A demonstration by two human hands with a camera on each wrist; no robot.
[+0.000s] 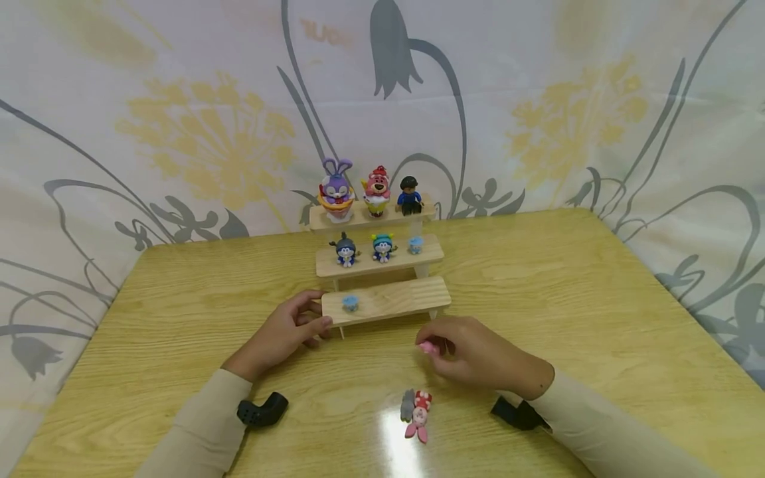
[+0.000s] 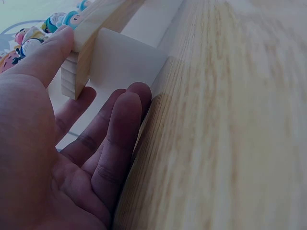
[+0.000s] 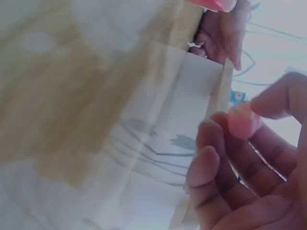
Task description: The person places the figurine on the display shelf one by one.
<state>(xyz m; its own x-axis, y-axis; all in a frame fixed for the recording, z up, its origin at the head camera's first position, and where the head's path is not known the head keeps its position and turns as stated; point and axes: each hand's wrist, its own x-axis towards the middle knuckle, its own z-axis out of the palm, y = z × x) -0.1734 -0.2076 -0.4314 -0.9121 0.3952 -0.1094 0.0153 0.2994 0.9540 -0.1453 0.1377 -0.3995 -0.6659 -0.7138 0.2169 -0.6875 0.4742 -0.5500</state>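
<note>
My left hand holds the left end of the lowest board of a three-tier wooden display stand; its thumb is at the front corner and its other fingers reach behind and below. A small pink toy figure is pinched between the thumb and fingers of my right hand, in front of the stand. The right wrist view shows the pink figure at the fingertips, its details blurred. On the lowest board stands a small light-blue figure.
The middle board holds two dark-blue figures and a light-blue one. On top stand a purple rabbit, a pink bear and a blue-clothed figure. A grey figure and a pink-eared rabbit lie on the table.
</note>
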